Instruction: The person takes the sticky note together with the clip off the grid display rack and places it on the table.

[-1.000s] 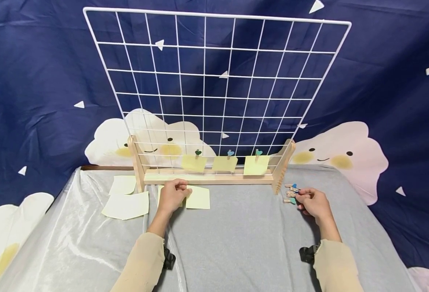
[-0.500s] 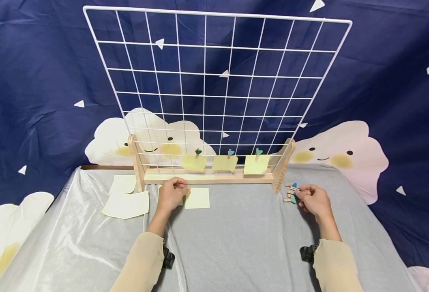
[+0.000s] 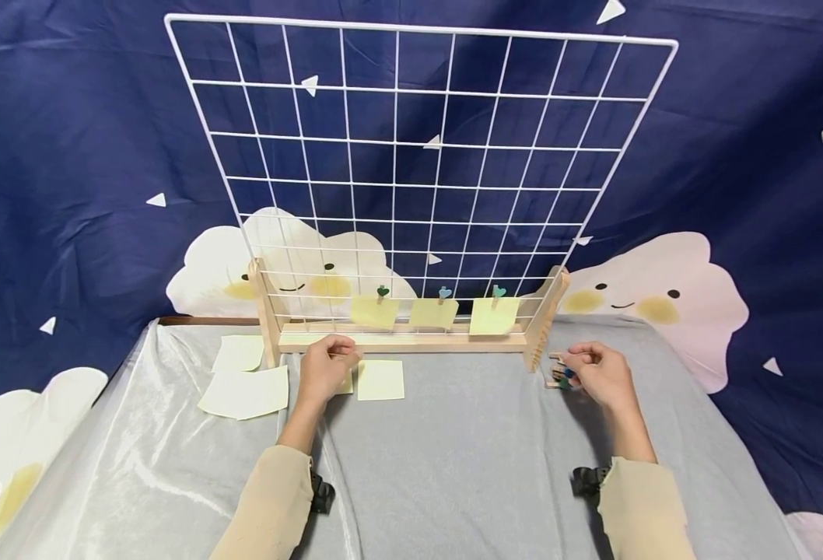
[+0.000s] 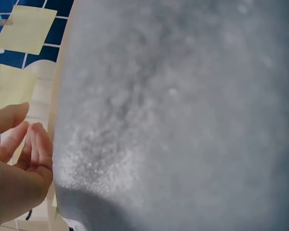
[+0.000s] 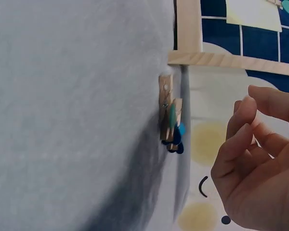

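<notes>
My left hand (image 3: 323,372) hovers over the yellow sticky notes on the table, fingers loosely bent. In the left wrist view, the left thumb and fingers (image 4: 34,144) stand apart with nothing between them. One square sticky note (image 3: 380,379) lies just right of that hand; another is partly covered by it. My right hand (image 3: 602,375) is beside a small pile of wooden clothespins (image 3: 558,373) with heart decorations. In the right wrist view, its loosely curled fingers are apart from the clothespins (image 5: 169,113), and no held thing shows.
A white wire grid (image 3: 418,163) stands in a wooden base (image 3: 400,342) at the back. Three yellow notes (image 3: 433,313) hang low on it by heart clothespins. Paler notes (image 3: 246,391) lie at the left on the grey cloth (image 3: 453,467).
My right hand has shifted slightly up and left over the clothespins, covering more of the pile. My left hand has moved a little up and left above the notes.
</notes>
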Demonstrator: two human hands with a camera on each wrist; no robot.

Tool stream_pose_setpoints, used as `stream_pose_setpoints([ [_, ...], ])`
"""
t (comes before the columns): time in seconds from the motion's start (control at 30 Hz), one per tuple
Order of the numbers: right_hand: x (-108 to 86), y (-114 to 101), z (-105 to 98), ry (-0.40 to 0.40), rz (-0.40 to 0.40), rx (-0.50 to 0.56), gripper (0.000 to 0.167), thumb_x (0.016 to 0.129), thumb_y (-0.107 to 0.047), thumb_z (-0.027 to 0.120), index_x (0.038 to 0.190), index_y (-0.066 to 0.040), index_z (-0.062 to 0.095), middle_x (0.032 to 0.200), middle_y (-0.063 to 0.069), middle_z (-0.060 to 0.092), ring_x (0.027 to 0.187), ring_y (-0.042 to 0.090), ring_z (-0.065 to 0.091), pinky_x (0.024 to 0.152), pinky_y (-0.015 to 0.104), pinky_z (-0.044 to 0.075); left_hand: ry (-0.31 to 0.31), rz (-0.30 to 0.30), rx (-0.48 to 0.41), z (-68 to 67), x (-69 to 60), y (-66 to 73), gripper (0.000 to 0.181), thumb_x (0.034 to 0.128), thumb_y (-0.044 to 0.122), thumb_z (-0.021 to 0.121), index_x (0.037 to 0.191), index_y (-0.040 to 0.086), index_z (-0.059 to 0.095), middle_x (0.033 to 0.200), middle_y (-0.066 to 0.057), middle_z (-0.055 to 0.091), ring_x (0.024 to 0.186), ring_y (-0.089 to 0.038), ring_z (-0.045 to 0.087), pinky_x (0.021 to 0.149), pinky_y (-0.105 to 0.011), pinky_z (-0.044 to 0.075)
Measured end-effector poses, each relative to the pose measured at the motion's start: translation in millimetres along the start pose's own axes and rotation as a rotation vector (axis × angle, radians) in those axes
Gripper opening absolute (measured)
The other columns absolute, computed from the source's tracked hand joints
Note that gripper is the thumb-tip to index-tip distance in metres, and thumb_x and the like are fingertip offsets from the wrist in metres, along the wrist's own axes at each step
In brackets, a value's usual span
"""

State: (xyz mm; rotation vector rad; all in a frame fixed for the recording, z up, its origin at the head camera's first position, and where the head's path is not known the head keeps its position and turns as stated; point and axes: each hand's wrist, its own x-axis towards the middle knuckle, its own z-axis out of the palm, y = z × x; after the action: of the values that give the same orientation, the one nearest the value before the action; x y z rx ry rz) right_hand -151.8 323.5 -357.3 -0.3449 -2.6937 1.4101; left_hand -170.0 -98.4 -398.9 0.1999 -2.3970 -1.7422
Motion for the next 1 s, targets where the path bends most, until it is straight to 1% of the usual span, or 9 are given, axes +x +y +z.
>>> stream_pose_setpoints([
  [0.17, 0.5, -4, 3, -0.001, -0.03, 0.025, 0.035, 0.099, -0.019, 0.064, 0.123, 0.007, 0.06, 0.09, 0.004, 0.063, 0.066, 0.015, 0.065, 0.056, 0.027, 0.053, 0.002, 0.003, -0.017, -1.3, -0.5, -0.1, 0.019, 0.0867, 0.006, 0.077, 0.103, -0.002, 0.072, 0.093, -0.012, 0.07, 0.078, -0.015, 0.059, 0.075, -0.028, 0.047],
  [0.3, 0.8, -8, 6, -0.003, -0.049, 0.025, 0.035, 0.098, -0.019, 0.066, 0.122, 0.006, 0.061, 0.088, 0.003, 0.062, 0.065, 0.016, 0.065, 0.054, 0.026, 0.051, 0.014, 0.003, -0.022, -1.7, -0.4, -0.2, 0.02, 0.0861, 0.006, 0.078, 0.103, -0.002, 0.072, 0.092, -0.011, 0.07, 0.077, -0.013, 0.059, 0.073, -0.026, 0.047],
  [0.43, -0.8, -15, 9, -0.017, -0.074, 0.02, 0.036, 0.098, -0.019, 0.065, 0.123, 0.006, 0.062, 0.091, 0.005, 0.061, 0.067, 0.017, 0.067, 0.057, 0.028, 0.054, 0.029, 0.005, -0.029, -1.5, 0.1, 0.5, 0.025, 0.085, 0.006, 0.078, 0.107, -0.003, 0.071, 0.091, -0.01, 0.07, 0.077, -0.013, 0.061, 0.071, -0.023, 0.047],
  [0.6, -3.5, -24, 14, -0.031, -0.111, 0.074, 0.036, 0.098, -0.018, 0.067, 0.121, 0.009, 0.061, 0.091, 0.006, 0.059, 0.063, 0.016, 0.066, 0.06, 0.03, 0.058, 0.062, 0.007, -0.042, -0.9, 0.6, 2.2, 0.031, 0.0844, 0.007, 0.08, 0.111, -0.004, 0.07, 0.094, -0.011, 0.069, 0.083, -0.019, 0.063, 0.071, -0.022, 0.048],
  [0.7, -4.1, -28, 18, -0.04, -0.142, 0.093, 0.035, 0.097, -0.016, 0.068, 0.12, 0.01, 0.061, 0.09, 0.007, 0.06, 0.06, 0.016, 0.065, 0.058, 0.03, 0.058, 0.086, 0.012, -0.05, -1.3, 0.7, 2.8, 0.033, 0.0846, 0.009, 0.081, 0.113, -0.004, 0.069, 0.097, -0.013, 0.069, 0.088, -0.023, 0.064, 0.074, -0.023, 0.049],
  [0.8, -5.0, -32, 21, -0.056, -0.167, 0.099, 0.034, 0.097, -0.014, 0.068, 0.12, 0.01, 0.061, 0.092, 0.009, 0.061, 0.06, 0.016, 0.064, 0.055, 0.032, 0.058, 0.103, 0.021, -0.07, -1.7, 0.7, 3.2, 0.035, 0.0851, 0.009, 0.08, 0.115, -0.003, 0.069, 0.102, -0.015, 0.07, 0.094, -0.026, 0.065, 0.078, -0.024, 0.049],
  [0.9, -6.1, -37, 25, -0.067, -0.192, 0.098, 0.032, 0.098, -0.014, 0.068, 0.119, 0.009, 0.062, 0.094, 0.011, 0.062, 0.062, 0.016, 0.064, 0.051, 0.033, 0.056, 0.101, 0.021, -0.091, -2.3, 0.7, 4.3, 0.037, 0.0862, 0.01, 0.08, 0.118, -0.003, 0.068, 0.106, -0.016, 0.069, 0.098, -0.026, 0.065, 0.081, -0.024, 0.049],
  [1.0, -6.6, -42, 30, -0.07, -0.214, 0.106, 0.03, 0.097, -0.015, 0.068, 0.116, 0.008, 0.063, 0.092, 0.01, 0.062, 0.061, 0.015, 0.063, 0.047, 0.032, 0.053, 0.1, 0.023, -0.097, -2.5, 0.2, 6.1, 0.038, 0.0866, 0.011, 0.08, 0.119, -0.003, 0.067, 0.108, -0.017, 0.069, 0.099, -0.027, 0.065, 0.083, -0.025, 0.049],
])
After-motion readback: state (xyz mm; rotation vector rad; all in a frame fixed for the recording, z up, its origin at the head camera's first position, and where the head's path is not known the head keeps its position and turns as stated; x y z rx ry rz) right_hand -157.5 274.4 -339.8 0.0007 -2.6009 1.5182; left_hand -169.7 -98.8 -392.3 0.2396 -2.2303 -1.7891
